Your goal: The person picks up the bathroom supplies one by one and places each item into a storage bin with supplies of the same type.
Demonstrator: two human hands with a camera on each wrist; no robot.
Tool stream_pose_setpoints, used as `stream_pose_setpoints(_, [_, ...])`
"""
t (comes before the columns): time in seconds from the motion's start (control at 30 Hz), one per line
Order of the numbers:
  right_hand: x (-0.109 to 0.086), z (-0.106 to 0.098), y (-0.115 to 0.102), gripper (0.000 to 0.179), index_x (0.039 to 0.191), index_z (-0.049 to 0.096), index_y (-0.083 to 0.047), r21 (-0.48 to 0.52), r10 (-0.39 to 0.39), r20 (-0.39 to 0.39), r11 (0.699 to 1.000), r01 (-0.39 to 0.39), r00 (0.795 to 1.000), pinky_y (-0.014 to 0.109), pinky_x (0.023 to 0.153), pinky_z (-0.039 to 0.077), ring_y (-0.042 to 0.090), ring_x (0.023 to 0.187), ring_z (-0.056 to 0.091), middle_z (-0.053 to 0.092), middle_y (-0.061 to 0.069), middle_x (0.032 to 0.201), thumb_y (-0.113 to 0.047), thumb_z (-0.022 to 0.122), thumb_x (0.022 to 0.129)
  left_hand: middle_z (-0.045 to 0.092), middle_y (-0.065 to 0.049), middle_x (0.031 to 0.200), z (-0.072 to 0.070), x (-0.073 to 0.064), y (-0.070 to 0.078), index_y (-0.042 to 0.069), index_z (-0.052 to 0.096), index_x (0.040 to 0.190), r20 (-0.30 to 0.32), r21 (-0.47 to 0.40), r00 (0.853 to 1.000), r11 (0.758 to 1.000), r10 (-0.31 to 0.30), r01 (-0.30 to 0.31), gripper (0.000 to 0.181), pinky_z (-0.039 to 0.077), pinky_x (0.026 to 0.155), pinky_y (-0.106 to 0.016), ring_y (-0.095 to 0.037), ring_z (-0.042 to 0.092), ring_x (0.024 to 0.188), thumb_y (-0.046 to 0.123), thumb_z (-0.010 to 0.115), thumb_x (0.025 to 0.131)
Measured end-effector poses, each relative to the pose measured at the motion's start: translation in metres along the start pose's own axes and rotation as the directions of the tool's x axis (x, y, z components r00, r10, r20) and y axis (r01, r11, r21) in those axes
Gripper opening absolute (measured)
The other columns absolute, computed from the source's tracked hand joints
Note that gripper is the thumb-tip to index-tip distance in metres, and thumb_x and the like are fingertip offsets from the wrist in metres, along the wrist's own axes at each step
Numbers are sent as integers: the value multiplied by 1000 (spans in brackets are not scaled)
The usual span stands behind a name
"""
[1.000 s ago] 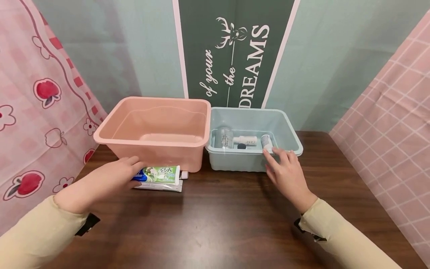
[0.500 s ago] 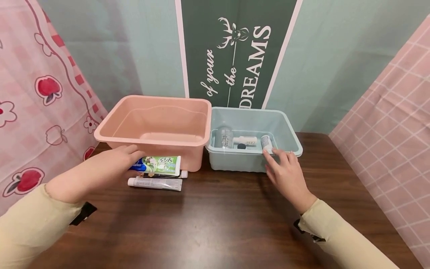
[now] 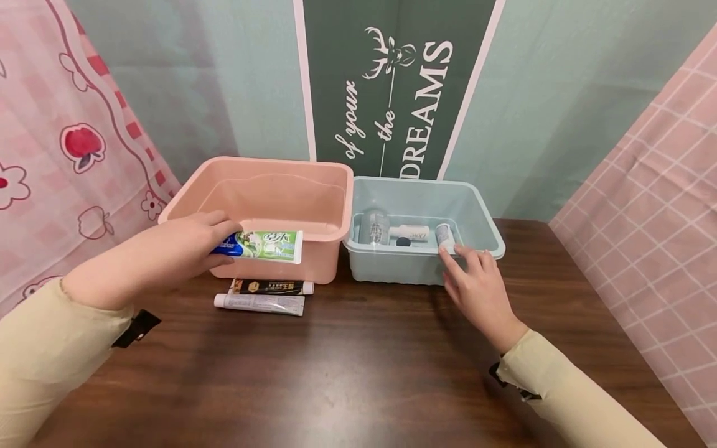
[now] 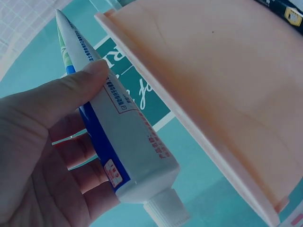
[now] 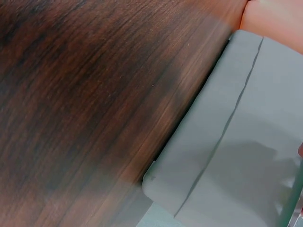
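Observation:
Between thumb and fingers, my left hand (image 3: 187, 249) holds a green, blue and white toothpaste tube (image 3: 271, 246) in front of the pink bin's (image 3: 285, 235) near rim. In the left wrist view, the tube's printed white back (image 4: 120, 125) faces the camera, its white cap (image 4: 168, 208) pointing down. A black toothpaste tube (image 3: 274, 287) and a white tube (image 3: 263, 304) lie on the table below. My right hand (image 3: 478, 289) rests its fingertips at the front rim of the light blue bin (image 3: 398, 266), fingers loosely bent. The right wrist view shows mostly that bin's outer wall (image 5: 222, 137).
Inside the blue bin lie a clear bottle (image 3: 373, 228), a white bottle (image 3: 414, 233), a small white container (image 3: 445, 236) and a dark round cap (image 3: 403, 242). Both bins stand side by side on the brown wooden table (image 3: 358, 373), before hanging curtains (image 3: 241, 81).
My left hand has lifted the green toothpaste tube off the table up to the pink bin's rim, uncovering the black and white tubes. The right hand has stayed in place.

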State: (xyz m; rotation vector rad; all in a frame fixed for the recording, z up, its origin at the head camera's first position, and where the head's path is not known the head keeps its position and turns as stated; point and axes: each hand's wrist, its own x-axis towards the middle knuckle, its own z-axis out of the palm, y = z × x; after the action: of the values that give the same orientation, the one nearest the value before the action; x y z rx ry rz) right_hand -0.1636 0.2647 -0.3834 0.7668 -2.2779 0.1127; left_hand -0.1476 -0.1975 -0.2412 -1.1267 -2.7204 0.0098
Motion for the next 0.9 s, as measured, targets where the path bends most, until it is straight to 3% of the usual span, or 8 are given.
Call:
stream_pose_setpoints(0.33, [2, -1, 0, 45, 125, 57, -3, -4, 13, 7, 1000, -13, 1000, 57, 79, 38, 44, 85, 47, 51, 27, 110, -12, 60, 81, 49, -6, 84, -14, 28, -11, 1, 55, 92, 0, 18, 997, 997, 71, -71, 29, 44, 68, -36, -22, 50, 79, 11, 77, 75])
stream_pose_setpoints(0.53, [1, 2, 0, 47, 124, 58, -4, -6, 2, -17, 1000, -2, 1000, 57, 78, 39, 44, 83, 48, 52, 27, 109, -11, 64, 78, 48, -6, 80, -16, 35, -14, 0, 58, 93, 28, 12, 997, 997, 76, -76, 26, 43, 66, -35, -21, 47, 76, 12, 75, 76])
stream_pose_setpoints(0.7, [1, 1, 0, 44, 125, 57, -3, -17, -5, -3, 1000, 5, 1000, 58, 78, 39, 44, 83, 48, 53, 27, 109, -13, 58, 82, 51, -8, 83, -17, 41, -16, -1, 58, 95, 40, 12, 994, 995, 98, -99, 28, 44, 69, -38, -23, 49, 79, 12, 75, 77])
stream_pose_setpoints(0.9, [1, 2, 0, 44, 124, 57, -3, -10, -5, -19, 1000, 5, 1000, 57, 77, 38, 45, 83, 47, 52, 27, 109, -12, 57, 82, 54, -8, 87, -25, 53, -15, 0, 59, 102, 118, 9, 992, 999, 33, -35, 32, 48, 68, -36, -19, 53, 76, 15, 74, 79])
